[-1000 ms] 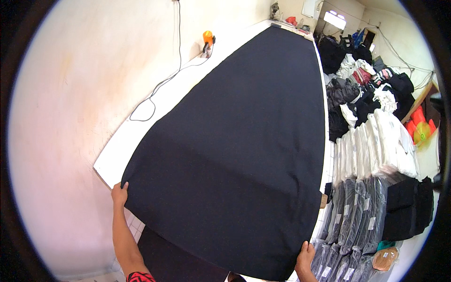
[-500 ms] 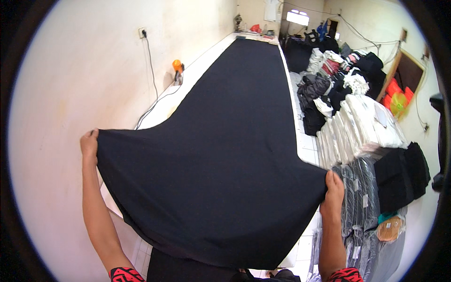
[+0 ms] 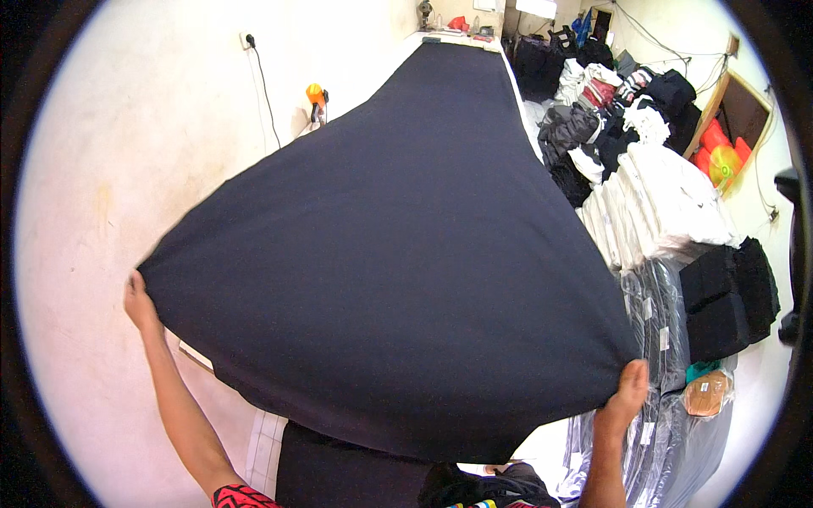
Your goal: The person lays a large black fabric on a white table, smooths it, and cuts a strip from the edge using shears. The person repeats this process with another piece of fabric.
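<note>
One black cloth (image 3: pixel 389 254), over worktop (image 3: pixel 196 356): our left hand (image 3: pixel 140 302) and right hand (image 3: pixel 627 396) grip opposite sides, fingers (image 3: pixel 634 372) closed on it.

Bright light fills the room, washing out the wall (image 3: pixel 93 186) beside the left hand (image 3: pixel 141 302) and the white bundles (image 3: pixel 677 190) beyond the right hand (image 3: pixel 627 394), with a glaring patch (image 3: pixel 536 8) farther off. The black cloth (image 3: pixel 389 254) between the hands shows only faint shading. The left hand looks slightly soft, long edges bow outward, and a dark ring (image 3: pixel 12 254) surrounds the view outside both hands.
</note>
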Action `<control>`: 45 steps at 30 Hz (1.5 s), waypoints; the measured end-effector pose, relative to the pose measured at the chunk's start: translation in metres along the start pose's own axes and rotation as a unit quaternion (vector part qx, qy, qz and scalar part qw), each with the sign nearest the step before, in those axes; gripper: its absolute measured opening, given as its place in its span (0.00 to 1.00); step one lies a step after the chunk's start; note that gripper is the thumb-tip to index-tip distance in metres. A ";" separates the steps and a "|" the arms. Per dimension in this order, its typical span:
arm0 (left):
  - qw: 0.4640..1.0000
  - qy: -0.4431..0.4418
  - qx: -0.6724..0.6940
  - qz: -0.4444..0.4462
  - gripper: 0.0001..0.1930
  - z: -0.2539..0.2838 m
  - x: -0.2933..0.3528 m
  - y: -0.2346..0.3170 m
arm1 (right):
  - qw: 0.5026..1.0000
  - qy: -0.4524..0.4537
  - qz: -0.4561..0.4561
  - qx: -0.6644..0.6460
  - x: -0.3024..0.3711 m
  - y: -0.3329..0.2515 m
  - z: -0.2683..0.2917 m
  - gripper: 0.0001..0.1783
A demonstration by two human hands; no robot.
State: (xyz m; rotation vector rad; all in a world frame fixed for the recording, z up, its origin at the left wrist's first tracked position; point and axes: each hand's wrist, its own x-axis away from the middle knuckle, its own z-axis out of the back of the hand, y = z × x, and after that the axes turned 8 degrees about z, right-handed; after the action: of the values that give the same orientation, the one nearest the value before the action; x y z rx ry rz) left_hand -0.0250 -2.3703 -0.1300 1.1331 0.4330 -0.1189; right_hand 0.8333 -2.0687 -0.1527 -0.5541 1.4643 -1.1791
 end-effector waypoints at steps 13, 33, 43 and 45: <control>0.966 -0.076 -0.246 -0.028 0.19 -0.019 0.070 -0.096 | 0.966 -0.136 -0.184 0.117 0.084 0.115 -0.002 0.26; 0.962 0.036 -0.265 -0.056 0.22 -0.001 0.031 -0.080 | 0.989 -0.104 -0.043 0.097 0.075 0.034 0.000 0.25; 0.970 -0.056 -0.238 -0.004 0.19 -0.063 0.112 -0.136 | 0.950 -0.165 -0.074 0.256 0.097 0.137 -0.027 0.25; 0.973 -0.046 -0.226 -0.025 0.19 -0.054 0.116 -0.138 | 0.942 -0.175 -0.035 0.285 0.101 0.137 -0.023 0.25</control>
State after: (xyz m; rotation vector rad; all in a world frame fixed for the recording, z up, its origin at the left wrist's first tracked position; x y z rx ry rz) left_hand 0.0232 -2.3663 -0.3122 0.6659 0.3809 -0.1096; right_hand 0.8210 -2.0925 -0.3228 -0.3850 0.7549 -1.4043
